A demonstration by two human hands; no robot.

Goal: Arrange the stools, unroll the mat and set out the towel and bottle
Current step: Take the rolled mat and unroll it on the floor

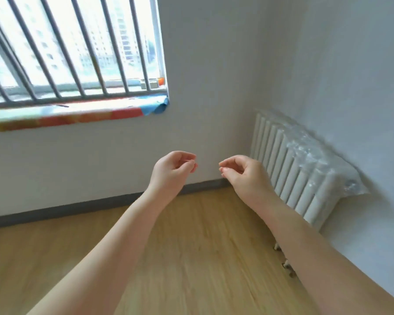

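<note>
Hands, two in number, are held out in mid-air before a white wall, both bare forearms reaching up from the bottom edge of the view. The left hand [172,170] is seen with its fingers loosely curled toward the thumb, and nothing is held in it. The right hand [239,172] is shaped in the same way, fingers loosely bent inward, and nothing is held in it either. The two hands are set near each other, fingertips turned toward one another, with a gap kept between them.

None of the task's things, the stools, mat, towel or bottle, is shown in this view, so their places cannot be told.

One window [73,46] is seen at upper left, crossed by grey bars [55,53]. One sill [62,114] below it is covered by a colourful cloth, whose blue corner hangs over the right end. Small objects, one of them orange [161,81], are lined up behind the bars; they are too blurred to be named.

One white radiator [300,176] is fixed against the right wall, and clear plastic wrap [321,160] is draped over its top. One wooden floor [191,246] is bordered by a dark skirting board [77,206].
</note>
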